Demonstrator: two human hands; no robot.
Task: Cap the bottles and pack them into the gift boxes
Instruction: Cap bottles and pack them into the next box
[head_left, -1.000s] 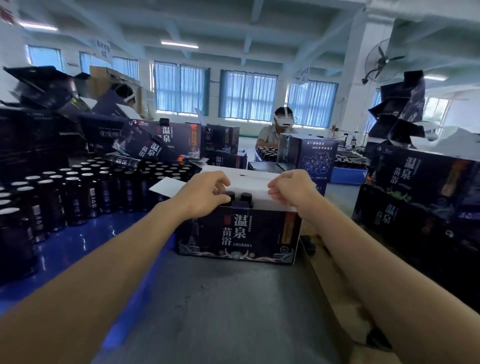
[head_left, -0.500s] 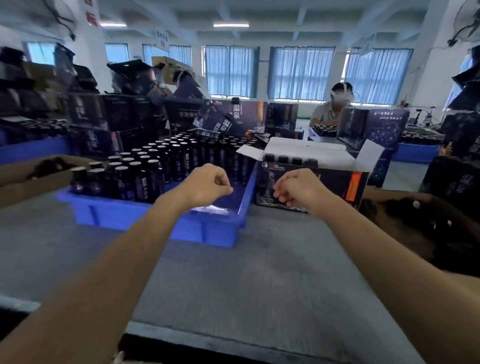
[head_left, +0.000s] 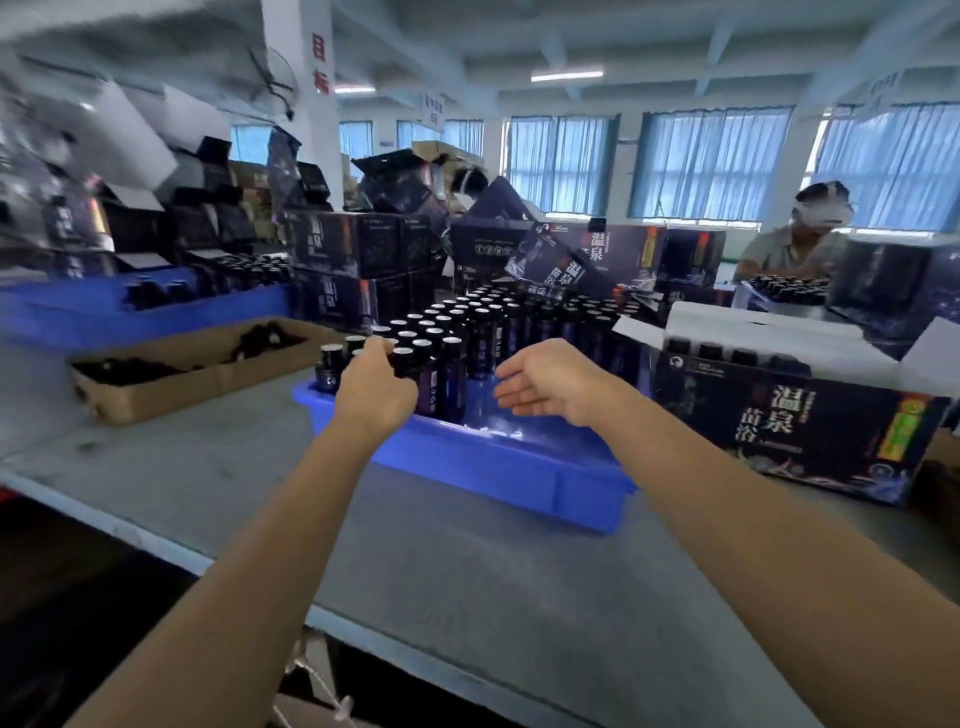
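Note:
A blue tray on the grey table holds several dark bottles with pale tops. My left hand reaches into the tray's near left corner. Its fingertips are among the bottles there and its thumb lies beside one bottle; the back of the hand hides whether it grips one. My right hand hovers over the tray's near side, fingers straight, palm turned left, holding nothing. An open dark gift box stands right of the tray, white flaps up, with black-capped bottles inside.
A cardboard box with dark caps lies to the left, with another blue tray behind it. Stacked gift boxes crowd the back. A person works at the far right. The table's front edge runs diagonally at lower left.
The view swung left from the gift box to the bottle tray. Both hands left the box flaps; the left reached the tray's corner bottles and the right opened over the tray.

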